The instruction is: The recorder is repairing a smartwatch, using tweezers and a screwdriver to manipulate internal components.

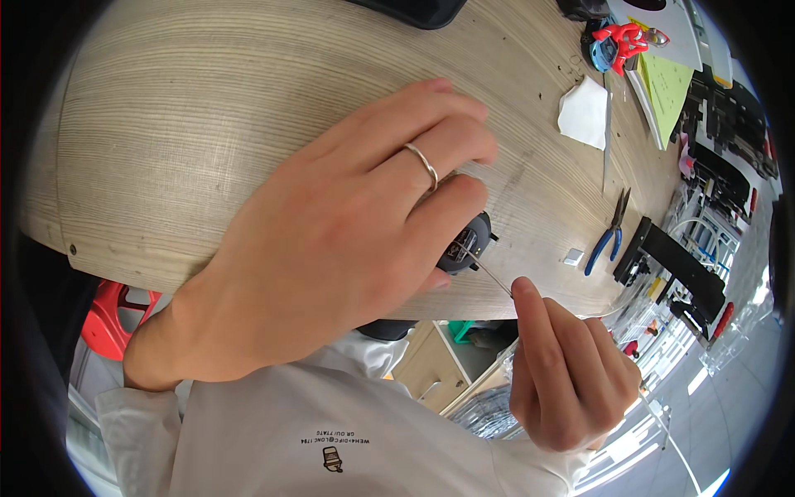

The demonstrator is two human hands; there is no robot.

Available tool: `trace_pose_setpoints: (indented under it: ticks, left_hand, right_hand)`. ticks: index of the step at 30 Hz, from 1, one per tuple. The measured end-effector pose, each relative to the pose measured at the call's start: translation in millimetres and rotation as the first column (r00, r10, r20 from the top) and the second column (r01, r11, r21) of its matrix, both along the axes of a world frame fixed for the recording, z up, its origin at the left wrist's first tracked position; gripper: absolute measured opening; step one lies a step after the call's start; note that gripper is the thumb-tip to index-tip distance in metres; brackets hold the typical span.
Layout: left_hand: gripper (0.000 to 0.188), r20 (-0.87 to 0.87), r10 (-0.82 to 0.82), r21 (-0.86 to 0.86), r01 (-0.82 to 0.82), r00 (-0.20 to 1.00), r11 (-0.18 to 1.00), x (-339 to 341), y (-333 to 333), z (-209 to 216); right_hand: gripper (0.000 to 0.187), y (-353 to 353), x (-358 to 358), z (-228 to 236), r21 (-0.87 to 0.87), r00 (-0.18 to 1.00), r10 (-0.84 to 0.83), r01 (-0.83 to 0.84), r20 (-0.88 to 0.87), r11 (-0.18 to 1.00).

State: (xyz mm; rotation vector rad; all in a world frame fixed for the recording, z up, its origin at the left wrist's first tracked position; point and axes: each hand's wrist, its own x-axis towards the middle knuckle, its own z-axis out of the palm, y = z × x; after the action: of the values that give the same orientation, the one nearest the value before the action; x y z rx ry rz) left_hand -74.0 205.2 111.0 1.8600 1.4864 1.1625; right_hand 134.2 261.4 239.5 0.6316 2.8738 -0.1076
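Observation:
My left hand (331, 215), with a ring on one finger, reaches across the wooden table near its front edge. Its curled fingers and thumb hold a small round black watch case (478, 234) with short lugs; much of the case is hidden under the fingers. Small dark and metallic parts show inside the case. From the right, my right hand (567, 364) pinches a thin metal tool (494, 277) just beyond the table edge. The tool slants up and left, and its tip meets the inside of the case. Its grip end is hidden in my fingers.
Right of the case are a small pale block (572, 257), blue-handled pliers (607, 240) and a black clamp-like fixture (675, 269). Farther back lie white paper (583, 113), yellow notes (667, 87) and a red toy figure (627, 43). Drawers (431, 373) stand below the front edge.

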Motion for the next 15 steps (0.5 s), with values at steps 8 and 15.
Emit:
trace_pose_setpoints:
  ticks: [8, 15]
  left_hand:
    - [0.05, 0.009, -0.008, -0.037, 0.008, 1.0, 0.999, 0.9, -0.8, 5.0]
    - [0.046, 0.016, 0.0, -0.048, 0.001, 1.0, 0.999, 3.2, -2.6, 4.1]
  right_hand:
    - [0.048, 11.6, -16.0, 11.7, 0.085, 0.985, 0.153, -0.16, 0.079, 0.984]
    - [0.04, 32.6, -32.5, 9.7, -0.096, 0.994, 0.102, -0.105, -0.036, 0.99]
